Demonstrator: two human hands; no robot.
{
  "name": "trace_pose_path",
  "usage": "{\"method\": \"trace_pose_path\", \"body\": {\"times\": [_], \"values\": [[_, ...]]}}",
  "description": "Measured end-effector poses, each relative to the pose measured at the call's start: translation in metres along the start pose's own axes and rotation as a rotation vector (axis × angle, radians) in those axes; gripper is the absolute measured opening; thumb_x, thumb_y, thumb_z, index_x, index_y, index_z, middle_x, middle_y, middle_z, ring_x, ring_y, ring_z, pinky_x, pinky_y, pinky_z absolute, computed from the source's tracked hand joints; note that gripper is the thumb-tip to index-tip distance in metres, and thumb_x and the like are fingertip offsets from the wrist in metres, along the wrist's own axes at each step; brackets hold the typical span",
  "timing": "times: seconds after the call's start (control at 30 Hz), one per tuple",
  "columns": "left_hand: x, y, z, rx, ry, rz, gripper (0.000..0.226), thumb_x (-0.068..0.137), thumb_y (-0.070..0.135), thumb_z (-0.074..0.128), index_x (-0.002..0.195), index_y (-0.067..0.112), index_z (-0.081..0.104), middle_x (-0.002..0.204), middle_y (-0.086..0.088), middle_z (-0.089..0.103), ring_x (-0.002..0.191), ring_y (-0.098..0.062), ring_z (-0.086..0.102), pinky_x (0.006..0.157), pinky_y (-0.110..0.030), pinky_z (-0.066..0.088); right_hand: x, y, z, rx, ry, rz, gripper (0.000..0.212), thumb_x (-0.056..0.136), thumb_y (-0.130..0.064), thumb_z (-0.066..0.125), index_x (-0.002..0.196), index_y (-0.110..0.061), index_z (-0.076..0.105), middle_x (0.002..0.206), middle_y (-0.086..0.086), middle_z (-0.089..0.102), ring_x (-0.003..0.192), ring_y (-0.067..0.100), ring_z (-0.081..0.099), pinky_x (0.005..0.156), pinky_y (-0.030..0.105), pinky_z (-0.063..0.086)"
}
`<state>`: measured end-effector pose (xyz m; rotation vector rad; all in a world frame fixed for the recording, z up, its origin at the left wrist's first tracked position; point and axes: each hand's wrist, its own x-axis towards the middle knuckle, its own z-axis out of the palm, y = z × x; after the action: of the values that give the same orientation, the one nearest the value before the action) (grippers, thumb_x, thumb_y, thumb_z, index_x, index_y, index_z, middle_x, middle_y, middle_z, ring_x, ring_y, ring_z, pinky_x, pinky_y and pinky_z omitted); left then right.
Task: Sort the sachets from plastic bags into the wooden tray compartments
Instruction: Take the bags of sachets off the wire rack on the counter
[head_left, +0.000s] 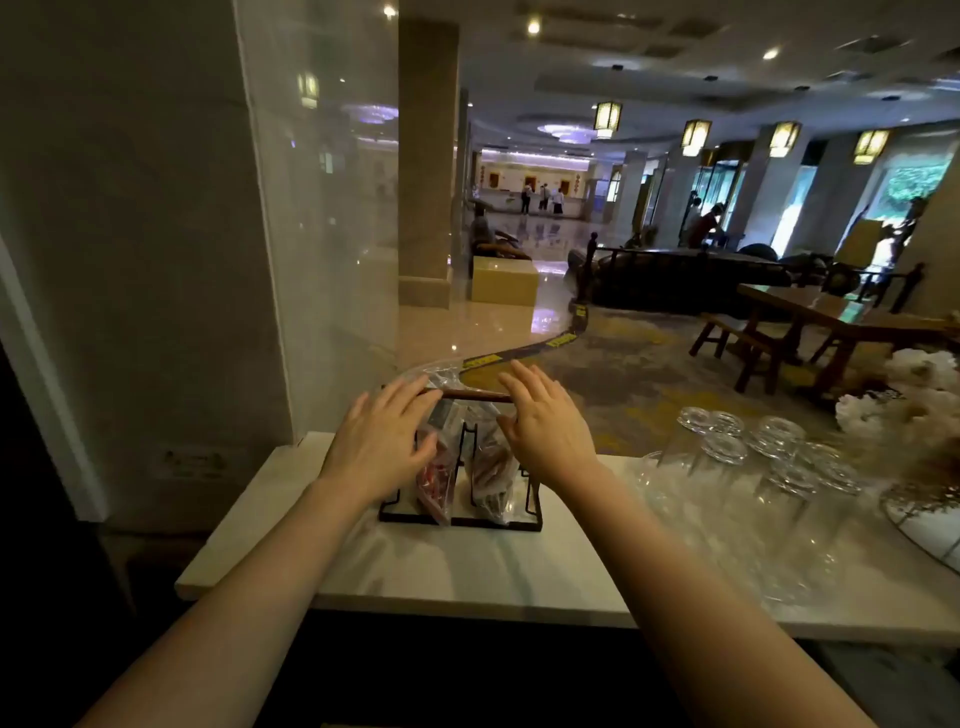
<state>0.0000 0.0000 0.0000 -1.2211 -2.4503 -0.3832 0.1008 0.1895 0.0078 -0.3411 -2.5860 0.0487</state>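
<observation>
A compartment tray (460, 521) with a black frame and a wooden top handle (475, 396) stands on the white marble counter (467, 566). Two clear plastic bags sit in it: the left bag (439, 480) holds reddish sachets, the right bag (491, 475) holds brownish sachets. My left hand (384, 441) hovers over the tray's left side with fingers spread, its fingertips at the handle's left end. My right hand (545, 426) is over the right side, fingers apart, resting against the handle and the right bag. Neither hand grips anything that I can see.
Several upturned clear glasses (769, 447) crowd the counter to the right of the tray. A white decoration (914, 395) sits at the far right. A glass panel (322, 234) rises behind the counter on the left. Beyond lies a lobby with wooden tables and distant people.
</observation>
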Motion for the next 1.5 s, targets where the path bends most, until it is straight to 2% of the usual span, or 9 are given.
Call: {"method": "trace_pose_path", "body": {"times": [0.33, 0.5, 0.73, 0.9, 1.03, 1.17, 1.33, 1.4, 1.5], "values": [[0.019, -0.013, 0.030, 0.034, -0.043, -0.001, 0.070, 0.084, 0.057, 0.018, 0.147, 0.029, 0.020, 0.157, 0.005, 0.020, 0.146, -0.016, 0.010, 0.116, -0.048, 0.008, 0.002, 0.008, 0.040, -0.045, -0.011, -0.027, 0.054, 0.097, -0.038, 0.042, 0.147, -0.019, 0.029, 0.155, 0.002, 0.031, 0.145, 0.022, 0.021, 0.118, 0.039, 0.011], [0.022, -0.014, 0.039, 0.034, -0.016, 0.035, 0.066, 0.086, 0.058, 0.031, 0.145, 0.029, 0.028, 0.156, -0.001, 0.025, 0.146, -0.024, 0.012, 0.116, -0.049, 0.012, 0.004, 0.009, 0.047, -0.054, 0.043, -0.056, 0.057, 0.094, -0.039, 0.048, 0.144, -0.017, 0.032, 0.155, 0.005, 0.030, 0.145, 0.023, 0.021, 0.117, 0.037, 0.009], [0.023, -0.019, 0.035, -0.002, -0.085, 0.014, 0.073, 0.082, 0.053, 0.032, 0.148, 0.029, 0.013, 0.159, 0.005, 0.014, 0.147, -0.017, 0.003, 0.117, -0.053, 0.012, -0.012, 0.010, 0.062, -0.120, 0.207, 0.015, 0.016, 0.084, -0.019, 0.065, 0.093, -0.007, 0.070, 0.135, 0.015, 0.053, 0.134, 0.031, 0.040, 0.112, 0.044, 0.034], [0.022, -0.015, 0.038, 0.011, -0.092, -0.014, 0.078, 0.081, 0.048, 0.038, 0.150, 0.024, 0.011, 0.159, 0.005, 0.013, 0.146, -0.017, 0.002, 0.117, -0.048, 0.016, 0.001, -0.028, 0.027, 0.660, 0.200, 0.210, 0.014, 0.093, -0.014, 0.055, 0.082, -0.006, 0.058, 0.078, 0.005, 0.065, 0.074, 0.015, 0.060, 0.066, 0.044, 0.049], [0.018, -0.011, 0.030, -0.043, -0.123, -0.044, 0.077, 0.084, 0.042, 0.046, 0.150, 0.024, 0.010, 0.159, 0.005, 0.012, 0.146, -0.018, 0.000, 0.118, -0.046, 0.013, 0.011, -0.050, -0.033, 1.358, 0.387, 0.367, 0.024, 0.100, -0.018, 0.041, 0.080, -0.007, 0.048, 0.077, 0.015, 0.069, 0.070, 0.027, 0.068, 0.057, 0.035, 0.052], [0.010, 0.004, -0.001, -0.405, -0.124, -0.163, 0.061, 0.094, 0.018, 0.049, 0.147, 0.013, 0.018, 0.156, -0.001, 0.014, 0.145, -0.024, 0.008, 0.118, -0.046, 0.008, 0.012, -0.056, -0.060, 1.377, 0.467, 0.408, 0.024, 0.101, -0.018, 0.039, 0.087, -0.004, 0.053, 0.072, 0.008, 0.056, 0.060, 0.015, 0.057, 0.061, 0.035, 0.047], [0.017, -0.009, 0.006, -0.412, -0.185, -0.153, 0.045, 0.097, 0.034, 0.041, 0.141, 0.030, 0.036, 0.154, 0.002, 0.031, 0.144, -0.017, 0.018, 0.118, -0.049, 0.006, -0.001, -0.065, -0.042, 1.309, 0.386, 0.444, 0.026, 0.100, -0.024, 0.042, 0.084, -0.014, 0.060, 0.084, 0.016, 0.061, 0.076, 0.030, 0.057, 0.078, 0.054, 0.051], [0.007, 0.003, -0.007, -0.857, -0.110, -0.289, 0.035, 0.094, 0.049, 0.036, 0.120, 0.038, 0.056, 0.137, 0.001, 0.053, 0.131, -0.020, 0.042, 0.112, -0.053, 0.025, -0.006, -0.070, -0.036, 1.287, 0.371, 0.458, 0.026, 0.100, -0.024, 0.042, 0.082, -0.016, 0.060, 0.084, 0.018, 0.062, 0.076, 0.033, 0.058, 0.078, 0.055, 0.050], [-0.013, 0.028, -0.031, -1.556, 0.006, -0.416, 0.047, 0.082, 0.068, 0.033, 0.099, 0.037, 0.064, 0.101, 0.012, 0.071, 0.100, -0.011, 0.065, 0.086, -0.036, 0.052, -0.011, -0.076, -0.020, 1.237, 0.376, 0.528, 0.026, 0.100, -0.026, 0.041, 0.086, -0.016, 0.060, 0.087, 0.013, 0.066, 0.081, 0.026, 0.064, 0.080, 0.052, 0.054]]}}
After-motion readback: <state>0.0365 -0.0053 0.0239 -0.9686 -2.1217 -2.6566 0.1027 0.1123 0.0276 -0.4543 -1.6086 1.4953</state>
